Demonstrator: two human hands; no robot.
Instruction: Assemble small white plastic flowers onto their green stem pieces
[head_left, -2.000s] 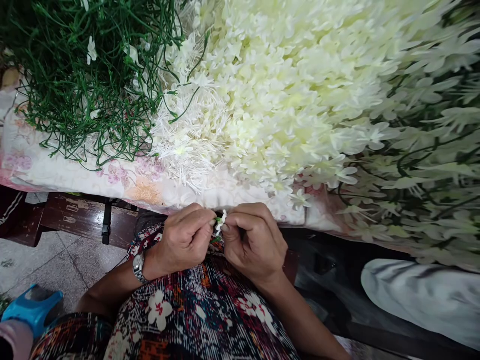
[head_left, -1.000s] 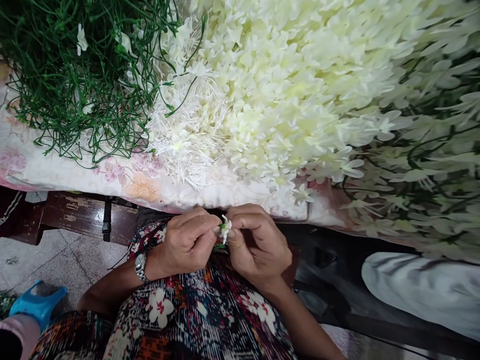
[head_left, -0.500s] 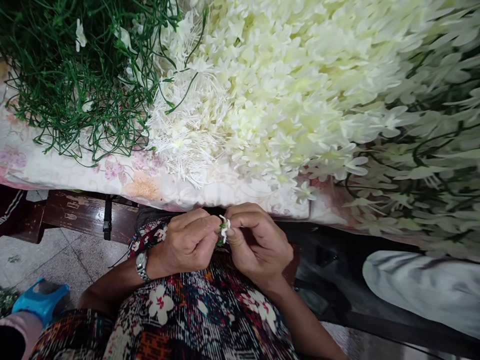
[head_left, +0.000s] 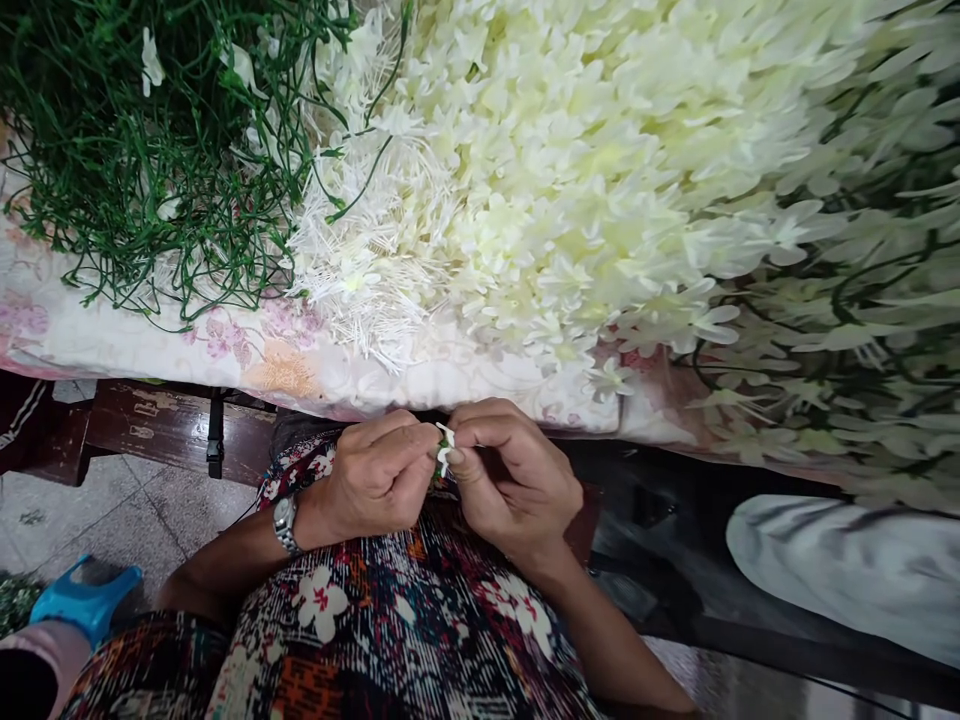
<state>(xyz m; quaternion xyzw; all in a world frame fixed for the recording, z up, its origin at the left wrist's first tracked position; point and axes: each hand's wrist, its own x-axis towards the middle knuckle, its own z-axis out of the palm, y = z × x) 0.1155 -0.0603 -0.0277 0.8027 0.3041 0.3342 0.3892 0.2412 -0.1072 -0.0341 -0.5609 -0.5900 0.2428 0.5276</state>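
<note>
Hands: left hand (head_left: 386, 475) seems to pinch the green end of a small flower (head_left: 442, 458); right hand (head_left: 517, 480) pinches its petal side.
Flower: between the fingertips, just off the bench's (head_left: 360, 393) near edge; whether its parts are fully joined, cannot tell.
Threads: white threads (head_left: 375, 290) lie loose along that edge.
Stems: green stems (head_left: 172, 180) heap the left end, most apparently bare.
Petals: white petals (head_left: 585, 180) fill the middle, seemingly loose.
Right end: white blooms (head_left: 862, 345) among green stalks, apparently already assembled.
</note>
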